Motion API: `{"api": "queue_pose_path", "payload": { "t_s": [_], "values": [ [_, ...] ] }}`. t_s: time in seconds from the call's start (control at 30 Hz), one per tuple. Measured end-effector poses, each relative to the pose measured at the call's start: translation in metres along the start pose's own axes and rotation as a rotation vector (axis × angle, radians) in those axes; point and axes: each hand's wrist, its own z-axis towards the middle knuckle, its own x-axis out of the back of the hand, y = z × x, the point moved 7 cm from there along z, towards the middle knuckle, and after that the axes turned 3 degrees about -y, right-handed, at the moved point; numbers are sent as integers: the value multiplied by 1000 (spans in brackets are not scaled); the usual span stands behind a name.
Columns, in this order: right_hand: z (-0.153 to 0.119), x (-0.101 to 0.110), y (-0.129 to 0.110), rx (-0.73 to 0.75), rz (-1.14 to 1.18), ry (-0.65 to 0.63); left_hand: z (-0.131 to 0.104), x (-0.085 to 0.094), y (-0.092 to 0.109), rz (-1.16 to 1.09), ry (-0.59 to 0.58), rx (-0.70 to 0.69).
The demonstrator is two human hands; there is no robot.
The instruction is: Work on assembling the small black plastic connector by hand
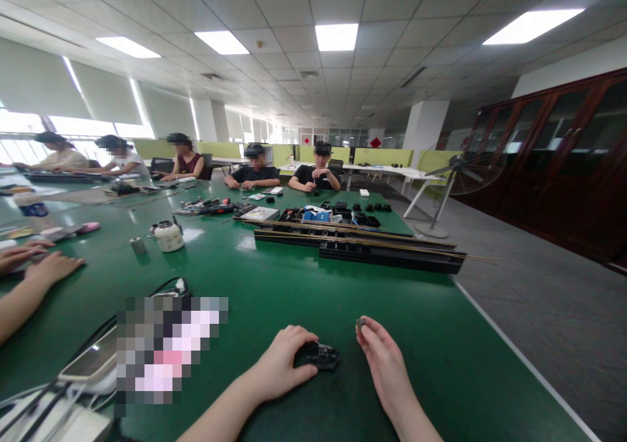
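Observation:
My left hand (pixel 288 358) rests on the green table with its thumb and fingers closed around one end of a small black plastic part (pixel 323 356). The part looks like an opened housing with fittings inside, too small to make out exactly. To its right, and apart from it, my right hand (pixel 383 356) is raised a little over the table. Between its thumb and index finger it pinches a small greyish metal piece (pixel 361 323). The kind of that piece cannot be made out, and the fingers partly cover it.
Long black rails with thin brass-coloured rods (pixel 392 256) lie across the table ahead. Behind them are trays of parts (pixel 323 215). A white jar (pixel 169 235) and a grey cylinder (pixel 138 245) stand left. A phone (pixel 91 363) and cables lie nearer. Another person's hands (pixel 51 269) are far left.

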Motion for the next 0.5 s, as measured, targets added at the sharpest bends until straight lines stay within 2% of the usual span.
{"api": "queue_pose_path", "payload": {
  "t_s": [0.3,0.5],
  "values": [
    [-1,-6,0,69,-227,-81,-1,1,0,-22,15,-4],
    [-6,-21,1,148,-441,-244,0,0,-1,-18,15,1]
  ]
}}
